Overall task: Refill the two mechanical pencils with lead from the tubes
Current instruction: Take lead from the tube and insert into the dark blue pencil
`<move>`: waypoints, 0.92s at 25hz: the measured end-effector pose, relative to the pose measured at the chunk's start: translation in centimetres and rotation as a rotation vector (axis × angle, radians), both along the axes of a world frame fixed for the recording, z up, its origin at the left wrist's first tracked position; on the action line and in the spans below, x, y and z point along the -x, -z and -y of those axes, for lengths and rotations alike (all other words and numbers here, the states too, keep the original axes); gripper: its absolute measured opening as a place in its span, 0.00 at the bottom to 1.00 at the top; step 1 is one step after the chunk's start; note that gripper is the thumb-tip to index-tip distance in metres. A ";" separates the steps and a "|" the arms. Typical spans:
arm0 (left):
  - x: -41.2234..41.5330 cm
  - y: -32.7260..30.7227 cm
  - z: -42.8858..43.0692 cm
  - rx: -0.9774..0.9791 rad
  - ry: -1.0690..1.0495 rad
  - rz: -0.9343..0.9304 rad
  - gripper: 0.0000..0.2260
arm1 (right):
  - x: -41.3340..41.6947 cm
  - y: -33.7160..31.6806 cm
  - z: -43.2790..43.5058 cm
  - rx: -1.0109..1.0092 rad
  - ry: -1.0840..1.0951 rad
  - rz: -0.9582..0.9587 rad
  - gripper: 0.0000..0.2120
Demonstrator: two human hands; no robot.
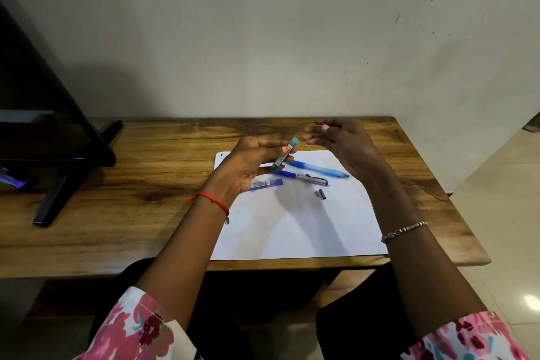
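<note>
Left hand (248,166) pinches a teal lead tube (285,154) above the paper (306,228), right hand (350,149) blurred just beside it.

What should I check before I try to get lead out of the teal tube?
1. Teal tube held securely: ok, the left hand pinches it, tilted, above the paper.
2. Tube's top end open: cannot tell, it is blurred.
3. Right hand free to take lead: cannot tell, its fingertips by the tube's top are blurred.
4. Silver-and-blue pencil uncapped: probably ok, a small silver cap lies apart from it on the paper.
5. Light blue pencil ready: ok, it lies on the paper.
6. Second tube at hand: ok, it lies on the paper below the left hand.
</note>
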State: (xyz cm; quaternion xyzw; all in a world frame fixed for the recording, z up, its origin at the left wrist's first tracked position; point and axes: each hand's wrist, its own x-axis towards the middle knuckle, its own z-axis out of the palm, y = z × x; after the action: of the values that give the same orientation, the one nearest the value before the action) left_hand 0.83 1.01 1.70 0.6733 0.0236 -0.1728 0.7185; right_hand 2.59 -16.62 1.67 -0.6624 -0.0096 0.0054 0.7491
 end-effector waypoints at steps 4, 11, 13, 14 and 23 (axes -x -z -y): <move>0.0 -0.1 0.1 -0.034 -0.030 0.018 0.09 | 0.2 -0.4 0.3 0.104 0.021 0.027 0.09; 0.1 -0.2 0.2 -0.051 -0.043 0.009 0.09 | 0.3 -0.2 0.3 0.233 -0.074 0.104 0.09; 0.2 -0.1 0.1 -0.053 -0.041 0.006 0.10 | 0.4 -0.1 0.2 0.279 -0.145 0.126 0.12; 0.2 -0.1 0.2 -0.058 -0.040 0.005 0.09 | 0.4 -0.1 0.1 0.293 -0.163 0.130 0.12; 0.4 -0.2 0.1 -0.106 -0.039 -0.003 0.08 | 0.6 -0.2 0.5 0.429 -0.218 0.180 0.11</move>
State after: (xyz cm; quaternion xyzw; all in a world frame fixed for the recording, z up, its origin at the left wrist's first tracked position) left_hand 0.41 0.90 1.89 0.7097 0.0470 -0.1584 0.6849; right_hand 1.95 -17.08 1.91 -0.7989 -0.1462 0.0293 0.5826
